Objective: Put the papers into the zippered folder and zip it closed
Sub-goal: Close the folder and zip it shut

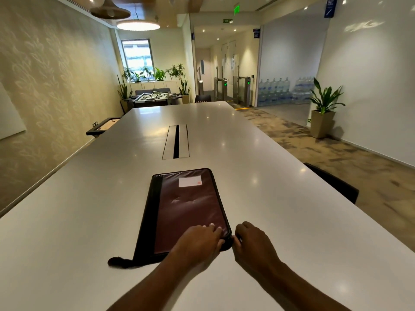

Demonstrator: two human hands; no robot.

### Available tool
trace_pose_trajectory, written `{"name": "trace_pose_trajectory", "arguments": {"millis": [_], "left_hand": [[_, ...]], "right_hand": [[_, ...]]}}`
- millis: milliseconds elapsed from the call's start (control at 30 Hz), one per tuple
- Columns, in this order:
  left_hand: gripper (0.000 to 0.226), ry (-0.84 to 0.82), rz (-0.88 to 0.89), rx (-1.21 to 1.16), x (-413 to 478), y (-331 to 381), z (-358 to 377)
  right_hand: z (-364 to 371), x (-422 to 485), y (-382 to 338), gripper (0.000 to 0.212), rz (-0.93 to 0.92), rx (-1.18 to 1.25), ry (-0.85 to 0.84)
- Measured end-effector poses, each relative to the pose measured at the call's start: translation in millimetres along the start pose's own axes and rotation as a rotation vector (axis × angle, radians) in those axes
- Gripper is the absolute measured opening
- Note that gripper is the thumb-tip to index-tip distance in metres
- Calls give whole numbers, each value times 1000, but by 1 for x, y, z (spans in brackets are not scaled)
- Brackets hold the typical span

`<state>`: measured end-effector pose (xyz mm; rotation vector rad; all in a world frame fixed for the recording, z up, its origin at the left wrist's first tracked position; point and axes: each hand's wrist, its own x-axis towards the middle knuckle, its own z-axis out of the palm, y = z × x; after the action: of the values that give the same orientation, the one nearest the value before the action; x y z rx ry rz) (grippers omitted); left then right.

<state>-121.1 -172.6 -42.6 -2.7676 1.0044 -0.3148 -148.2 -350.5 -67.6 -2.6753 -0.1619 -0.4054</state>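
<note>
— Folder's (186,212) where?
— Flat on the white surface (269,176), closed, below the cable slot (176,142). My left hand (197,241) presses its near right corner; my right hand's (251,241) fingers (236,240) pinch something at that corner's edge.

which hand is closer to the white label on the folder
Left. The left hand lies on the folder cover below the white label; the right hand is off its near right corner.

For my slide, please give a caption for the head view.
Left hand steadies the folder on the table; right hand pinches its corner.
</note>
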Motion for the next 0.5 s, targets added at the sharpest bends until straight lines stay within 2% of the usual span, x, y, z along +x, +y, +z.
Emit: {"name": "trace_pose_trajectory", "arguments": {"millis": [67, 267, 500], "left_hand": [[60, 77, 39, -13, -1, -2, 8], [50, 44, -29, -91, -5, 3, 5], [45, 158, -58, -1, -6, 4, 7]], "right_hand": [[3, 9, 6, 17, -14, -4, 35], [13, 36, 13, 20, -29, -39, 33], [21, 92, 19, 17, -9, -54, 57]]}}
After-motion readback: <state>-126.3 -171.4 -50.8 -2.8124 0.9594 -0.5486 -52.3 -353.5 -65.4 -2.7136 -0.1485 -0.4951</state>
